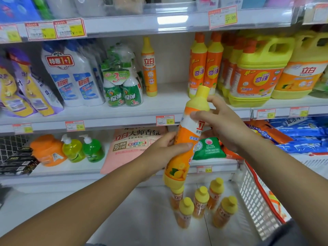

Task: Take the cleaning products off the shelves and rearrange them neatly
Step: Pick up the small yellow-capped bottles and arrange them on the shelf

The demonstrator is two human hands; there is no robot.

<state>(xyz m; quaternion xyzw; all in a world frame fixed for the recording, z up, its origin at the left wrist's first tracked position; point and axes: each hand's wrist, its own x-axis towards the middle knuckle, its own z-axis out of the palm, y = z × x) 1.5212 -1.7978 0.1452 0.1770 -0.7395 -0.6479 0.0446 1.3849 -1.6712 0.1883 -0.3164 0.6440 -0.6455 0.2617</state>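
An orange dish-soap bottle point(188, 135) with a yellow cap is tilted in front of the shelves, held in both hands. My left hand point(165, 151) grips its lower body, thumb across the front. My right hand point(220, 123) holds its upper part near the neck. One matching bottle point(149, 68) stands alone on the middle shelf point(124, 112), with a gap to its right. Several more matching bottles point(202, 201) stand on the floor below.
The middle shelf also holds white cleaner bottles point(74, 77), green spray bottles point(122, 86), orange bottles point(205, 63) and yellow jugs point(257, 71). A pink detergent bag point(131, 148) lies on the lower shelf. A white basket point(257, 197) stands at the right.
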